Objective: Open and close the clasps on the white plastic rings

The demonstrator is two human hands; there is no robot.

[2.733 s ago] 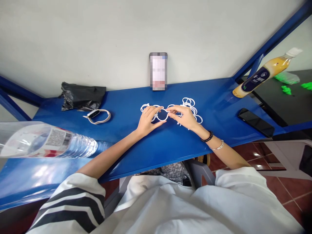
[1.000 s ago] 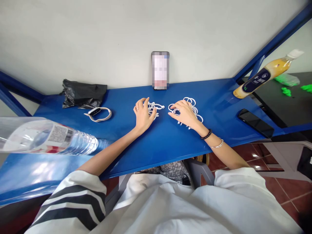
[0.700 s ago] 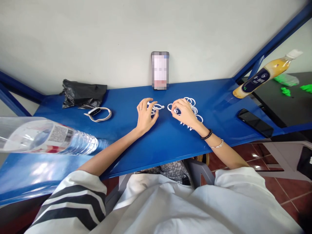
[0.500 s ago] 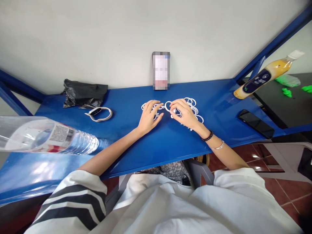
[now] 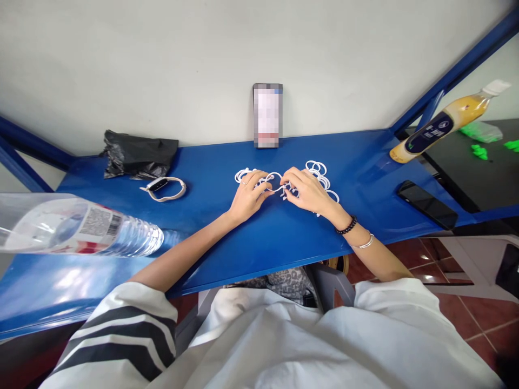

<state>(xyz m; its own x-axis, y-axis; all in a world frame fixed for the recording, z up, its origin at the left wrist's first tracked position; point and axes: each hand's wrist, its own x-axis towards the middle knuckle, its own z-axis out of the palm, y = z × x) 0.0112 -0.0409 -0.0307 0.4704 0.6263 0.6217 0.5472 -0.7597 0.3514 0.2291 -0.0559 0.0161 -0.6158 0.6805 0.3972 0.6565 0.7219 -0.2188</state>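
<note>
Between my hands a thin white ring (image 5: 277, 190) spans the gap over the table. My left hand (image 5: 249, 195) is closed, its fingertips pinching the ring's left side. On the right edge, the thumb and fingers of my right hand (image 5: 306, 189) grip the same ring. Several white rings (image 5: 318, 168) with small tabs lie in a loose pile beyond and partly under my right hand. More white rings (image 5: 240, 176) lie behind my left hand, which partly hides them.
A phone (image 5: 267, 116) leans on the wall at the back of the blue table (image 5: 243, 243). To the left are a black plastic bag (image 5: 140, 154), a watch (image 5: 164, 189) and a large clear bottle (image 5: 101, 227). On the right stand a yellow drink bottle (image 5: 450, 121) and a dark phone (image 5: 427, 204).
My left fingers have closed onto the white ring, which was held only by my right hand. The ring has moved slightly left and down between both hands.
</note>
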